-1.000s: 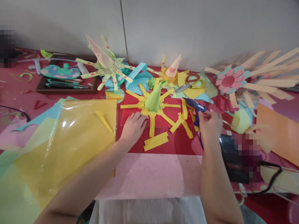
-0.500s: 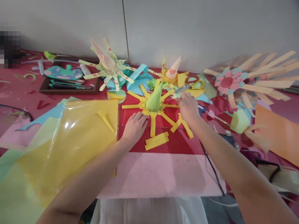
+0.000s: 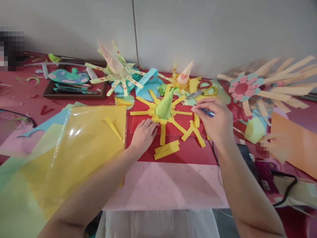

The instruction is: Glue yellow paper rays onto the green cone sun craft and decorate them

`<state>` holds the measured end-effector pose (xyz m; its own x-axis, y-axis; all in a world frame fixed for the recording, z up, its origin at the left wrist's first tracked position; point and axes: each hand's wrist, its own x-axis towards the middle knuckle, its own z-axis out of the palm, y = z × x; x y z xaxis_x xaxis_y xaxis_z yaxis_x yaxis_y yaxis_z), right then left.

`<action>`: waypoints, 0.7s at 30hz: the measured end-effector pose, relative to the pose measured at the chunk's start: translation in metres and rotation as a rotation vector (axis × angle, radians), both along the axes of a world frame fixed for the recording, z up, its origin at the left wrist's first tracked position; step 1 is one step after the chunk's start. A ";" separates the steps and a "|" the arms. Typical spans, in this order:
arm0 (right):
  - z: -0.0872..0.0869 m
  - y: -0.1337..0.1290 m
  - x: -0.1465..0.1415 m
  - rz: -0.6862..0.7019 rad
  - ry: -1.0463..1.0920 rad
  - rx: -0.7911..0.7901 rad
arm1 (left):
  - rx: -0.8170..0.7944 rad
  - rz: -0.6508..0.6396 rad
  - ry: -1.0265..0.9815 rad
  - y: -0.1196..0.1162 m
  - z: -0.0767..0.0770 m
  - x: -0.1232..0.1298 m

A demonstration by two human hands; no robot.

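Observation:
A green paper cone (image 3: 164, 107) stands in the middle of a ring of yellow paper strips (image 3: 162, 134) spread out like rays. They lie on a red card (image 3: 138, 120). My left hand (image 3: 144, 134) rests at the card's lower left, fingertips at the base of the rays, fingers slightly bent and laid down. Right of the rays, my right hand (image 3: 215, 117) is raised with thumb and forefinger pinched together; what is between the tips is too small to make out. A dark blue item (image 3: 208, 112) shows between its fingers. Loose yellow strips (image 3: 194, 132) lie below this hand.
Yellow-handled scissors (image 3: 204, 92) lie behind the cone. Other paper figures (image 3: 119, 74) stand along the wall, with a peach-stripped one (image 3: 247, 86) at right. A brown tray (image 3: 74, 96) holds pens. Yellow sheets in clear plastic (image 3: 91, 132) cover the left; a black cable (image 3: 215, 153) runs at right.
My right hand has moved right and lifted from the ray ends, turning so its pinched fingers point left. A curled yellow strip now shows below it. The left hand stays put.

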<state>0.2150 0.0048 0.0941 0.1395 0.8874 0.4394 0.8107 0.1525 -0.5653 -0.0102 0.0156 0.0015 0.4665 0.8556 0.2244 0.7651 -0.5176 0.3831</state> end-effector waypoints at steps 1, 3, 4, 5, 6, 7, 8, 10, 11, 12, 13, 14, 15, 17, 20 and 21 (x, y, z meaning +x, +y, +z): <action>-0.001 -0.008 -0.005 0.042 0.027 -0.038 | 0.006 -0.003 -0.003 0.000 0.000 0.000; -0.006 -0.025 -0.014 0.087 0.087 -0.167 | 0.015 -0.006 -0.008 0.000 0.000 0.000; -0.009 -0.033 -0.017 0.094 0.108 -0.253 | 0.018 -0.005 -0.009 0.000 0.000 0.000; -0.013 -0.040 -0.019 0.111 0.124 -0.340 | 0.021 -0.002 -0.008 0.000 0.000 0.000; -0.016 -0.048 -0.021 0.155 0.140 -0.468 | 0.023 0.000 -0.006 0.000 0.000 0.000; -0.020 -0.054 -0.021 0.209 0.159 -0.573 | 0.023 0.001 -0.004 0.000 -0.001 0.001; -0.023 -0.060 -0.020 0.279 0.176 -0.675 | 0.024 0.001 -0.003 0.000 -0.001 0.001; -0.030 -0.069 -0.014 0.366 0.203 -0.789 | 0.025 0.002 -0.002 0.001 -0.001 0.001; -0.033 -0.071 -0.010 0.353 0.207 -0.781 | 0.027 0.002 -0.002 0.001 -0.001 0.001; -0.035 -0.072 -0.003 0.302 0.203 -0.743 | 0.030 0.000 -0.002 0.000 -0.002 0.001; -0.037 -0.071 0.004 0.196 0.188 -0.686 | 0.034 -0.001 -0.002 0.000 -0.002 0.001; -0.039 -0.070 0.012 0.064 0.176 -0.628 | 0.038 -0.002 -0.003 0.000 -0.002 0.001; -0.040 -0.068 0.021 -0.083 0.158 -0.565 | 0.041 -0.004 -0.004 0.000 -0.002 0.001; -0.042 -0.061 0.038 -0.363 0.091 -0.410 | 0.042 -0.004 -0.007 0.000 -0.003 0.000; -0.045 -0.046 0.056 -0.686 0.010 -0.327 | 0.038 -0.002 -0.005 0.001 -0.003 0.001; -0.047 -0.041 0.059 -0.720 0.008 -0.374 | 0.036 -0.003 -0.004 0.001 -0.004 0.001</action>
